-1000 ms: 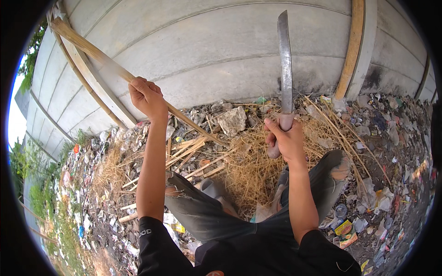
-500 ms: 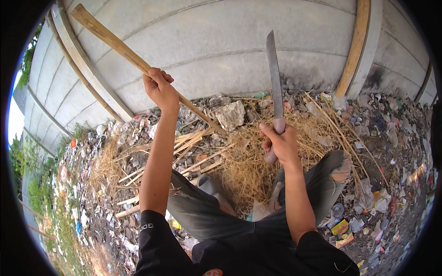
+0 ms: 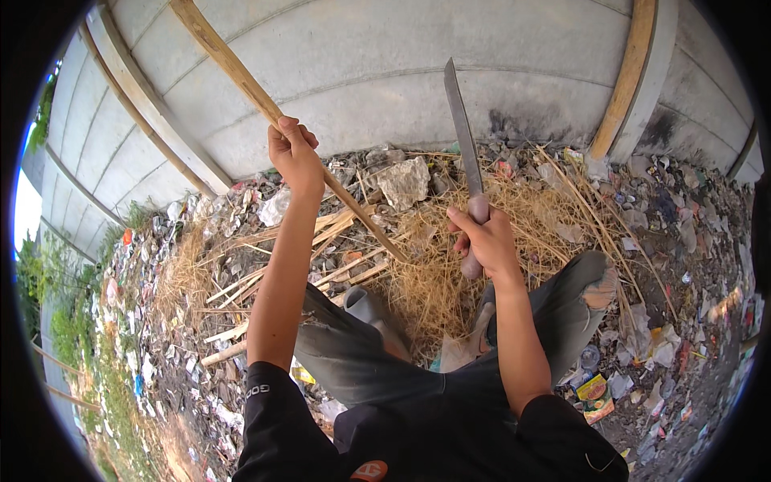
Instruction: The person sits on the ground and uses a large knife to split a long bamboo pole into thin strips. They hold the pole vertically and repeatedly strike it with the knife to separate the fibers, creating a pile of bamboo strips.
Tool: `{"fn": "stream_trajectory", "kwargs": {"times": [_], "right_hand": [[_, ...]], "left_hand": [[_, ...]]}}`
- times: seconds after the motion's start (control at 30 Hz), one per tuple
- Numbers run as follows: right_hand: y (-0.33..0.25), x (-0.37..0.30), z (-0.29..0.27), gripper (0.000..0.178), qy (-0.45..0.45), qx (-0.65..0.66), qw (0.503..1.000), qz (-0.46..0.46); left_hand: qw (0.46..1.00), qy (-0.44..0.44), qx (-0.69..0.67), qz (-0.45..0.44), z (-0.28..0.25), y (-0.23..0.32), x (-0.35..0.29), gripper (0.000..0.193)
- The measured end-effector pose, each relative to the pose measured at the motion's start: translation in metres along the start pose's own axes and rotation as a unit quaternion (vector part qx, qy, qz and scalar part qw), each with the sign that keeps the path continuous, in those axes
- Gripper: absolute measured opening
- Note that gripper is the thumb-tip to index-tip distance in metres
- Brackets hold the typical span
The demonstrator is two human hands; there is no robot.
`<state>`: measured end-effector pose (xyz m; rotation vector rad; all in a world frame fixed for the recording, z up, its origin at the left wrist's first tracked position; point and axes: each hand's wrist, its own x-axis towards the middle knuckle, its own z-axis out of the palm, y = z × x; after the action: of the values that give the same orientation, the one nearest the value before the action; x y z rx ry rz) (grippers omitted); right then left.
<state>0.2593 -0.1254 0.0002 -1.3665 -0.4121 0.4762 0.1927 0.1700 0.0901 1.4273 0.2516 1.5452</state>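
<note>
My left hand [image 3: 295, 157] is closed round a long wooden pole [image 3: 233, 66]. The pole slants from the upper left down to the straw, where its thin lower end rests or hovers; I cannot tell which. In my right hand [image 3: 490, 241] is a machete [image 3: 463, 120], held upright by its rounded brown handle with the dark blade pointing up. Blade and pole are apart. Below both hands lies a heap of dry straw and thin shavings [image 3: 438, 297], between my bent legs.
A grey concrete panel wall [image 3: 385, 80] stands close in front, with wooden posts [image 3: 626, 80] against it. A stone block [image 3: 403, 183] sits at its foot. Split wooden sticks [image 3: 329, 229] lie left of the straw, long thin strips [image 3: 590, 217] to the right. Litter covers the ground.
The pole has shifted right and its lower end has dropped toward the straw, my left hand moving with it. The machete has tilted slightly left, its tip moving left.
</note>
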Motion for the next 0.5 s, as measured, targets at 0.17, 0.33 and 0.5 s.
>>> {"fn": "stream_trajectory", "kwargs": {"times": [0.17,0.33,0.5], "right_hand": [[0.001,-0.002,0.003,0.032,-0.013,-0.02,1.0,0.006],[0.004,-0.005,0.009,0.034,-0.032,-0.03,0.999,0.022],[0.036,-0.002,0.015,0.036,-0.071,-0.056,0.994,-0.066]], "left_hand": [[1.0,-0.028,-0.011,-0.006,-0.006,-0.018,-0.016,0.033],[0.997,-0.077,0.015,0.004,-0.007,-0.024,-0.034,0.034],[0.996,-0.082,-0.026,0.015,0.01,0.009,-0.01,0.035]]}}
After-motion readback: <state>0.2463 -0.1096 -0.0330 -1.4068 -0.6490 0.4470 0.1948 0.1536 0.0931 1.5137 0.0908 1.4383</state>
